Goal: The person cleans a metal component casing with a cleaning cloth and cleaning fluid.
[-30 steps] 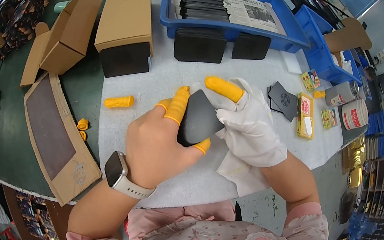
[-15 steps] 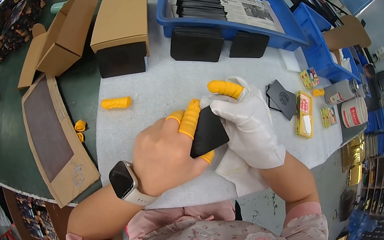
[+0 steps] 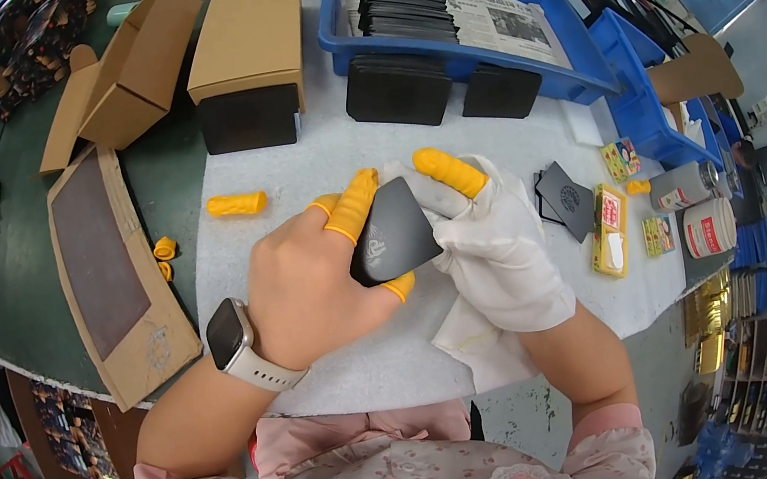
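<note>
My left hand (image 3: 307, 267), with yellow finger cots on its fingertips, grips a thin black rectangular plate (image 3: 398, 232) by its left side. The plate is tilted, and a pale printed mark shows on its face. White fabric covers my right hand (image 3: 500, 240), and one finger in a yellow cot sticks out at the top. That hand bunches a white cloth (image 3: 488, 349) whose loose end hangs onto the mat. Its fabric-covered fingers are at the plate's right edge; some are hidden behind the folds. Two dark flat plates (image 3: 567, 194) lie to the right of my hands.
Behind my hands stand black plate stacks (image 3: 397, 90), a cardboard box (image 3: 247, 29) and a blue tray (image 3: 596, 82) holding more plates. A loose finger cot (image 3: 237, 204) lies left on the white mat (image 3: 309, 160). Small yellow boxes (image 3: 611, 232) and jars (image 3: 709, 226) stand right.
My left hand has turned the plate, so its marked face now shows. The right hand's covered fingers have shifted from across the plate's upper corner to its right edge.
</note>
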### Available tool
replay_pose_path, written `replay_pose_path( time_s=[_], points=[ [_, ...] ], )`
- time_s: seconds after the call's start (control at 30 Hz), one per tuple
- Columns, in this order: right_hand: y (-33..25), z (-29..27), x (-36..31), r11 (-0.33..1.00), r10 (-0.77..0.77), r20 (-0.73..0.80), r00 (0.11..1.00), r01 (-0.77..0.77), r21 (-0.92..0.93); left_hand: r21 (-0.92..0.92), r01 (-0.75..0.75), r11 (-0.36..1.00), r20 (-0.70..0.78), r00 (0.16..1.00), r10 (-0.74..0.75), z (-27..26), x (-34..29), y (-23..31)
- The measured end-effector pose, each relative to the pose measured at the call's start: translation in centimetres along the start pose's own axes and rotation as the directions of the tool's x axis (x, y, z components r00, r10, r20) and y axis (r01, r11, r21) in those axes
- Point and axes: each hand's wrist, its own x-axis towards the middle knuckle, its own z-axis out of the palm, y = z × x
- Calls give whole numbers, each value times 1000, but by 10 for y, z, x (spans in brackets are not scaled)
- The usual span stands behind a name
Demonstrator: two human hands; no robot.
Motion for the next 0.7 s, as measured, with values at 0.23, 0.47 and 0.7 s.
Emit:
replay_pose_path(
  time_s=[0.23, 0.47, 0.7],
  points=[
    [-3, -2, -1, 997, 15, 102, 995, -23, 79, 0, 40, 999, 14, 999, -40, -2, 2, -2],
    [-1, -2, 1, 996, 4, 125, 992, -15, 85, -12, 65, 998, 35, 997, -64, 0, 2, -4],
    [4, -3, 4, 1000, 6, -24, 1000, -5, 9, 43, 48, 998, 99, 994, -52, 0, -4, 2]
  ],
)
